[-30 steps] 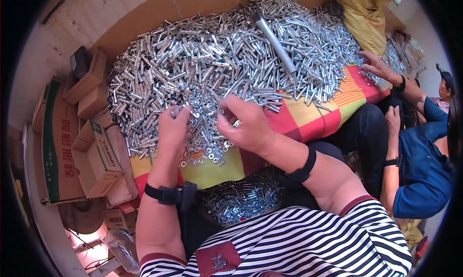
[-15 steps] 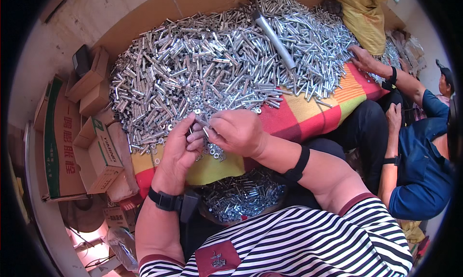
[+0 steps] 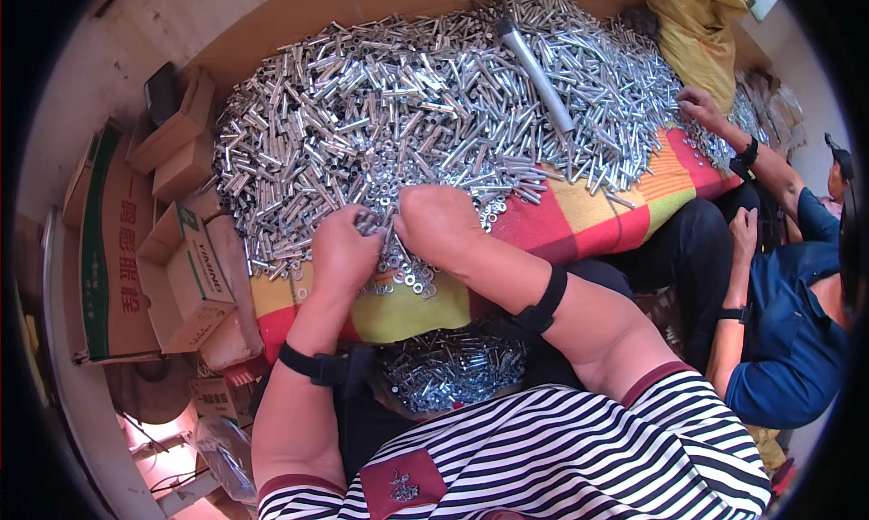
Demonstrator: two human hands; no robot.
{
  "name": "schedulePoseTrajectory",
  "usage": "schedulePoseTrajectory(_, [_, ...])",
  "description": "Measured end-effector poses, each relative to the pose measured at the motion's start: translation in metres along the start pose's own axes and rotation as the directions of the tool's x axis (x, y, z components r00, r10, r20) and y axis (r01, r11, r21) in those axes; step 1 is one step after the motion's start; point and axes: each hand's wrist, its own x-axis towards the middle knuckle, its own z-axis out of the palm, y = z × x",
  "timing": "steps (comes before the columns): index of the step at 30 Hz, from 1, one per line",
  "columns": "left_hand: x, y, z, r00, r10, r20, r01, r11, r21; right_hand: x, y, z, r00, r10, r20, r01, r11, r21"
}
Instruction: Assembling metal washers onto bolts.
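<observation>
At the left side stands an open cardboard box [image 3: 206,298], near other boxes; a black object [image 3: 161,95] rests upon one of these. A yellow sack [image 3: 697,36] is at upper right. Below it, at right, is a person in a blue shirt [image 3: 789,334].

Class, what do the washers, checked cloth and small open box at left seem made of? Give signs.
Washers: probably plated metal, from their bright silvery gleam; which metal is unclear.
Checked cloth: soft, matt textile, from its dull surface; fibre unclear.
Small open box: apparently tan cardboard, matt, from its thin folded walls.
</observation>
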Motion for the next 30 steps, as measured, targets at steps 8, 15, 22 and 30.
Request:
schedulePoseTrajectory(8, [0.0, 0.003, 0.001, 1.0, -0.005, -0.028, 0.004, 1.0, -0.031, -0.001, 0.013, -0.023, 0.964, 0.237, -0.125, -0.027, 0.55, 0.835])
schedulePoseTrajectory(15, [-0.005, 0.021, -0.007, 0.98, 0.015, 0.197, 0.092, 0.847, -0.524, -0.013, 0.028, -0.037, 0.975, 0.203, -0.089, 0.036, 0.25, 0.968])
schedulePoseTrajectory(22, [-0.009, 0.034, -0.01, 0.935, -0.15, 0.323, 0.35, 0.545, -0.762, -0.023, 0.035, -0.043, 0.983, 0.103, 0.155, -0.173, 0.203, 0.964])
schedulePoseTrajectory(30, [-0.027, 0.029, 0.001, 0.696, -0.218, 0.684, 0.669, -0.149, -0.728, -0.054, 0.002, -0.025, 0.976, -0.203, 0.079, 0.047, 0.551, 0.833])
